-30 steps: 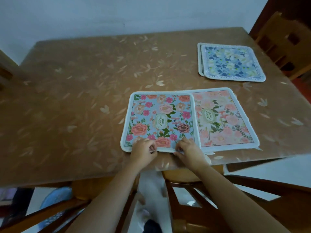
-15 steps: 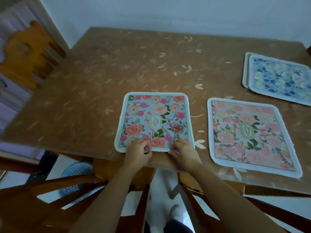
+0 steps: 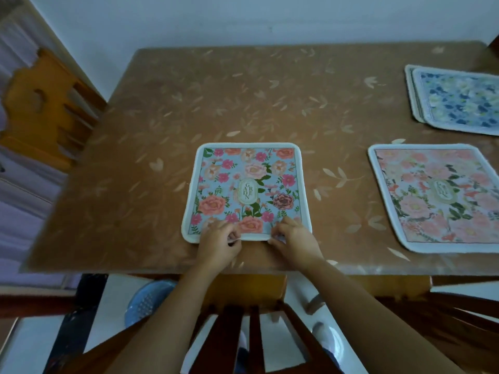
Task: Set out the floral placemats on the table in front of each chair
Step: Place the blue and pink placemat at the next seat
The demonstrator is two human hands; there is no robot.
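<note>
Blue mat (image 3: 247, 184) lies flat at the table's (image 3: 189, 103) 6 o'clock edge, before a chair (image 3: 253, 333). Left hand (image 3: 220, 242) and right hand (image 3: 295, 242) each pinch its near hem with curled fingers. Pink mat (image 3: 437, 195) lies at 3 o'clock, well apart; a mat stack (image 3: 459, 101) at 2.

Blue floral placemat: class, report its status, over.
Left hand, right hand pinch blue floral placemat near edge. Mat flat on table. Nothing blocking.
</note>
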